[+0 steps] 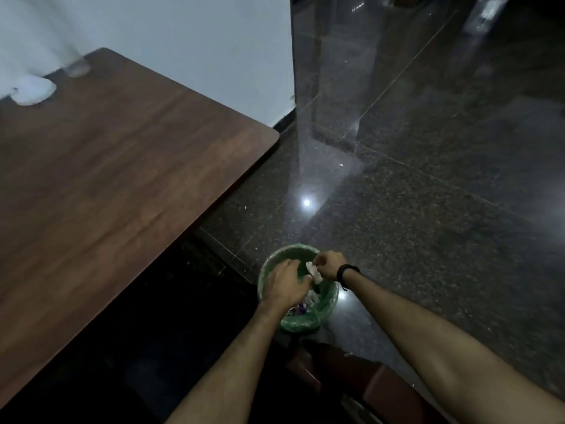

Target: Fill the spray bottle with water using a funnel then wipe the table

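- we have both hands over the bin [328, 296], a small round one lined with a green bag, standing on the dark floor [428, 209] just beside the table [107, 166].
- our right hand [331, 266] is curled around a crumpled white tissue [313, 270], pinching it above the bin's opening; a dark band [344, 272] sits on that wrist.
- our left hand [286, 284] reaches in from the other side, fingers bent toward the same tissue; we cannot tell whether it grips the tissue or only touches it.
- the wad reads to us as the wipe from the table step, so we judge the task close to its end, with only the drop left.
- the risk: the tissue hangs near the bin's rim rather than over its middle, so a loose release could send it onto the floor, and a damp wad may cling to the fingers.
- a careless pull on the thin liner could drag it off the rim.
- the spray bottle and funnel do not show clearly; two pale blurred shapes [33, 90] at the table's far corner are too washed out to name.
- the dim light hides what lies in the bin beyond a few pale and purple scraps.
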Demonstrator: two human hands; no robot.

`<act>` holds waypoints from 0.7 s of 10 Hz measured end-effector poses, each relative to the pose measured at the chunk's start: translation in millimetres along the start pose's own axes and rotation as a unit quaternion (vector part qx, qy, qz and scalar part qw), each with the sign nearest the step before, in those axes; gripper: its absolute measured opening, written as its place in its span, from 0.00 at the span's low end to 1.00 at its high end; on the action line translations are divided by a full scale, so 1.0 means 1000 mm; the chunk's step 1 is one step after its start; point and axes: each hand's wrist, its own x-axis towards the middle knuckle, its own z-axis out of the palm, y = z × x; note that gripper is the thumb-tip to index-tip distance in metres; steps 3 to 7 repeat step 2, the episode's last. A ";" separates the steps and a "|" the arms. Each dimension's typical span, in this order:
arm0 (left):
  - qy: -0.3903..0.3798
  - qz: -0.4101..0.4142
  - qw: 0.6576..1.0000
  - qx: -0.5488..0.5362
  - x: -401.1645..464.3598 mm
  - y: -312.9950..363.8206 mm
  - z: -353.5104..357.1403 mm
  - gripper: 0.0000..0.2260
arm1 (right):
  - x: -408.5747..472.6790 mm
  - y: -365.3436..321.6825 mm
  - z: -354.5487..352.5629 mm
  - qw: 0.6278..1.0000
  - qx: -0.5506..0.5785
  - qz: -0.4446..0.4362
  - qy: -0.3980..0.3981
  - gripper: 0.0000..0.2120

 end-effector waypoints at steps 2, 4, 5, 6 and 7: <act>0.009 -0.027 1.000 0.008 0.009 -0.007 -0.001 0.25 | 0.016 -0.008 0.008 0.998 -0.046 -0.018 -0.031 0.19; 0.009 -0.027 1.000 0.008 0.009 -0.007 -0.001 0.25 | 0.016 -0.008 0.008 0.998 -0.046 -0.018 -0.031 0.19; 0.009 -0.027 1.000 0.008 0.009 -0.007 -0.001 0.25 | 0.016 -0.008 0.008 0.998 -0.046 -0.018 -0.031 0.19; 0.009 -0.027 1.000 0.008 0.009 -0.007 -0.001 0.25 | 0.016 -0.008 0.008 0.998 -0.046 -0.018 -0.031 0.19; 0.009 -0.027 1.000 0.008 0.009 -0.007 -0.001 0.25 | 0.016 -0.008 0.008 0.998 -0.046 -0.018 -0.031 0.19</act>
